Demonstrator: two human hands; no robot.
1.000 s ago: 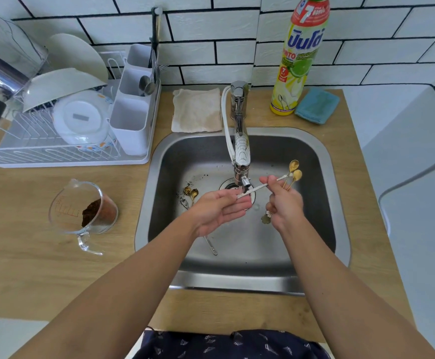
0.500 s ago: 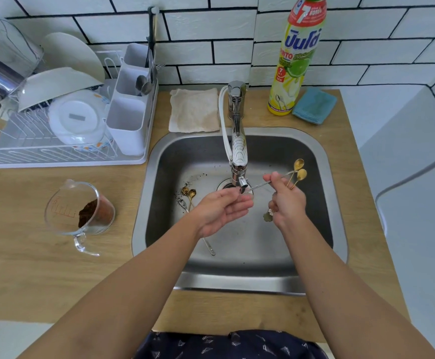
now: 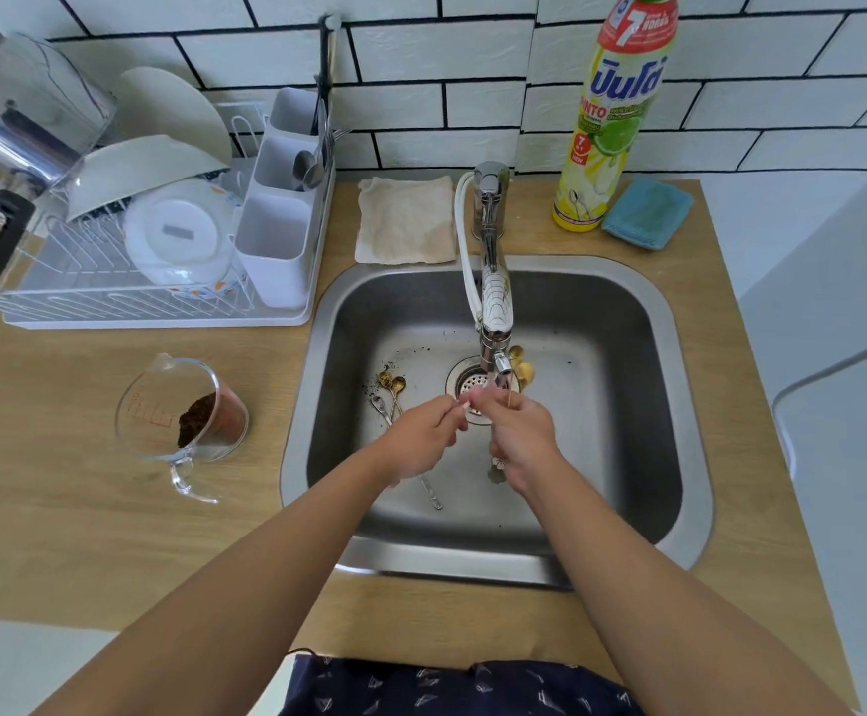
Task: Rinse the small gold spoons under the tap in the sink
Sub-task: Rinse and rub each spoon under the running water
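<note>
My right hand (image 3: 521, 440) grips a bunch of small gold spoons (image 3: 520, 365); their bowls stick up just right of the tap's spout (image 3: 498, 361) and their handle ends hang below my fist. My left hand (image 3: 421, 440) pinches the end of a thin pale spoon handle (image 3: 465, 404) right beside my right hand, above the drain (image 3: 467, 387). Both hands are over the middle of the steel sink (image 3: 643, 405). More small spoons (image 3: 392, 387), gold and silver, lie on the sink floor left of the drain among dark coffee specks.
A glass measuring jug (image 3: 183, 416) with brown grounds stands on the wooden counter left of the sink. The dish rack (image 3: 126, 240) with plates and a cutlery holder is at the back left. A folded cloth (image 3: 404, 219), a dish soap bottle (image 3: 612, 116) and a blue sponge (image 3: 648, 211) sit behind the sink.
My right hand has swung the gold spoons left, from well right of the tap to right beside the spout. Both hands have come closer together over the drain.
</note>
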